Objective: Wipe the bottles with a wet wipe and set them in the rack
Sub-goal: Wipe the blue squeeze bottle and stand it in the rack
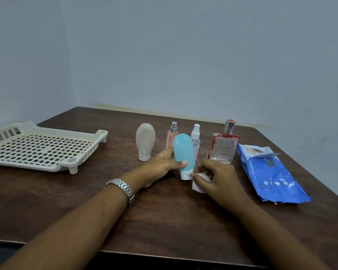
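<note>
"BABY WET" is read on the wipe pack (271, 180) at three o'clock; other print is illegible. The blue bottle (183, 151), cap down at centre, is gripped by the left hand (160, 166). A half-hidden wet wipe (198, 185) is pinched at its cap by the right hand (217, 178).

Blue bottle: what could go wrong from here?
1. The left hand grips the blue bottle right in front of the pink spray bottle and the clear spray bottle; a twist could topple either.
2. The right hand, pressing the wet wipe on the cap, is close to the glass bottle and might knock it.
</note>
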Demonstrator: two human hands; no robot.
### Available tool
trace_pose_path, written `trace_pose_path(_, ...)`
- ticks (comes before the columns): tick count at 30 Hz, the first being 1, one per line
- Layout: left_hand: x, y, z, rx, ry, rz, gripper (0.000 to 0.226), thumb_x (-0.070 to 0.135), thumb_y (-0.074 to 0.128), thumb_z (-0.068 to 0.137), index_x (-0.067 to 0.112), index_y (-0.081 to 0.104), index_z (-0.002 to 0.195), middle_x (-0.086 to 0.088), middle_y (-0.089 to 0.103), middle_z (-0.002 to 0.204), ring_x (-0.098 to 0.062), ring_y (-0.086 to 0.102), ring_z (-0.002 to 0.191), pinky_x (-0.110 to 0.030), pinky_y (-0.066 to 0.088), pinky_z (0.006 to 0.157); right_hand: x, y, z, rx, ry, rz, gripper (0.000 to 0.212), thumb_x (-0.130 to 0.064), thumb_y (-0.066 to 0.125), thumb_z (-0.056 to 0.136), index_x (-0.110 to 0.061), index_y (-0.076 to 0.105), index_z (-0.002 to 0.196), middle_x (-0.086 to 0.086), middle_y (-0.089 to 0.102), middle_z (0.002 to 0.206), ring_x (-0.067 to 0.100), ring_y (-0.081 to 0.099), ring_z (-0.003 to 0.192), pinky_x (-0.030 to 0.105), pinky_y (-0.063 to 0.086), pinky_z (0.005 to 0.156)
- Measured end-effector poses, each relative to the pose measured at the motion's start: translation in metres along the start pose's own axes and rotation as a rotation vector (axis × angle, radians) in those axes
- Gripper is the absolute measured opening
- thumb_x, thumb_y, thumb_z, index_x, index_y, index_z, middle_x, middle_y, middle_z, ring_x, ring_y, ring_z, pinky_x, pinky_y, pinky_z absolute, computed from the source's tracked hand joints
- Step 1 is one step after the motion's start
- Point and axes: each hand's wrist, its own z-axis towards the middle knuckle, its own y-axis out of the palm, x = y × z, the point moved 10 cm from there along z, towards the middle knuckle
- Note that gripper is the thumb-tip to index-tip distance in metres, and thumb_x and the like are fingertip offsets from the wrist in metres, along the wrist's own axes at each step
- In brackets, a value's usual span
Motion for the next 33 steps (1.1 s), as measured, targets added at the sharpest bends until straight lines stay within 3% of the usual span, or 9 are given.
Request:
trace_pose_path(8,0.007,0.007,-0.004,-0.040,0.007,-0.017,0.040,0.004,0.056,0.092,0.014,0.046,0.129,-0.008,0.061,0.129,-0.020,0.059,0.118,-0.036,0.044,0.104,0.004,-0.002,0.001,-0.002,0.014,-0.043,0.012,-0.018,0.065,0.084,-0.027,0.058,0.082,-0.021,0.056,0.077,-0.006,0.055,0.079,0.004,0.040,0.067)
trace_pose_path(13,0.009,0.014,-0.006,-0.078,0.002,-0.036,0.045,0.000,0.056,0.091,0.010,0.044,0.133,-0.005,0.064,0.123,-0.014,0.063,0.110,-0.027,0.048,0.097,0.014,-0.006,0.003,0.028,0.045,-0.061,0.010,-0.016,0.064,0.085,-0.023,0.057,0.087,-0.017,0.056,0.076,-0.002,0.055,0.077,0.007,0.042,0.065)
trace_pose_path(17,0.011,0.020,-0.008,-0.111,-0.012,-0.015,0.043,-0.002,0.055,0.090,0.012,0.047,0.130,-0.003,0.065,0.120,-0.009,0.064,0.107,-0.021,0.049,0.095,0.013,-0.030,0.002,0.235,0.024,-0.020,0.012,-0.014,0.062,0.086,-0.023,0.054,0.086,-0.018,0.055,0.076,-0.002,0.054,0.081,0.009,0.042,0.062)
trace_pose_path(20,0.015,0.020,-0.011,-0.120,-0.003,0.075,0.034,-0.001,0.059,0.088,0.018,0.056,0.117,0.003,0.065,0.114,-0.003,0.063,0.101,-0.016,0.049,0.088,0.010,-0.041,0.000,0.336,0.000,0.012,0.016,-0.014,0.062,0.088,-0.026,0.051,0.089,-0.022,0.054,0.079,-0.007,0.054,0.085,0.005,0.041,0.063)
trace_pose_path(24,0.018,0.020,-0.012,-0.107,0.037,0.094,0.041,0.000,0.065,0.085,0.025,0.055,0.116,0.002,0.065,0.118,-0.015,0.059,0.112,-0.025,0.047,0.098,0.009,-0.043,0.000,0.363,-0.005,0.076,0.023,-0.010,0.064,0.086,-0.027,0.049,0.092,-0.022,0.055,0.082,-0.008,0.055,0.084,0.002,0.040,0.064)
trace_pose_path(29,0.020,0.011,-0.010,-0.028,0.064,0.129,0.049,-0.002,0.058,0.089,0.026,0.035,0.121,0.006,0.067,0.102,-0.005,0.059,0.083,-0.021,0.047,0.082,0.012,-0.036,0.002,0.310,-0.003,0.132,0.020,-0.007,0.063,0.085,-0.022,0.055,0.095,-0.016,0.060,0.087,-0.006,0.056,0.086,0.006,0.044,0.069)
trace_pose_path(33,0.019,0.009,-0.010,0.012,0.075,0.132,0.044,-0.004,0.053,0.092,0.027,0.033,0.116,0.001,0.067,0.110,-0.009,0.063,0.102,-0.027,0.049,0.093,0.010,-0.035,0.002,0.299,-0.016,0.153,0.021,-0.008,0.064,0.084,-0.024,0.054,0.095,-0.015,0.060,0.089,0.000,0.057,0.087,0.010,0.047,0.070)
